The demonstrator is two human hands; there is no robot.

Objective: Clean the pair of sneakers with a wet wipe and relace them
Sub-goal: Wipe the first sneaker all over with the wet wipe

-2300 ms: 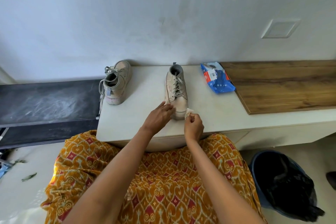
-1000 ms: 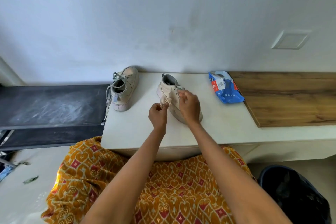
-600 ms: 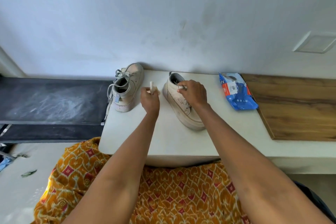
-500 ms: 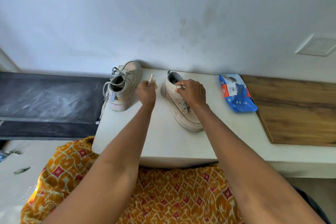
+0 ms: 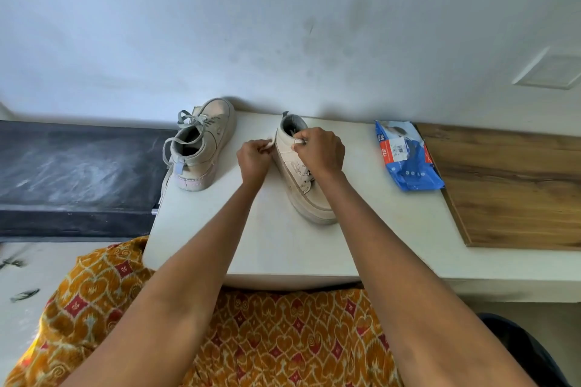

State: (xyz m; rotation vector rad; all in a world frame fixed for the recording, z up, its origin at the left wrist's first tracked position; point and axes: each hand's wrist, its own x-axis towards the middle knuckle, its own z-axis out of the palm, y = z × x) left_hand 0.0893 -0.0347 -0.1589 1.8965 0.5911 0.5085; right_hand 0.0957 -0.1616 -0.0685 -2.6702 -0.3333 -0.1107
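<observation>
Currently our left hand [image 5: 253,158] pinches the limp wet wipe [image 5: 269,144] against the stiff, light sneaker [image 5: 300,173] mid-counter [image 5: 283,248], right hand [image 5: 319,152] gripping its collar, probably the firmest hold.

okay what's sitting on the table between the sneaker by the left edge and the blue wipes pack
In the head view, the other sneaker stands between the left sneaker and the wipes pack, with both hands at it: left hand pinching a wipe, right hand gripping its collar.
</observation>
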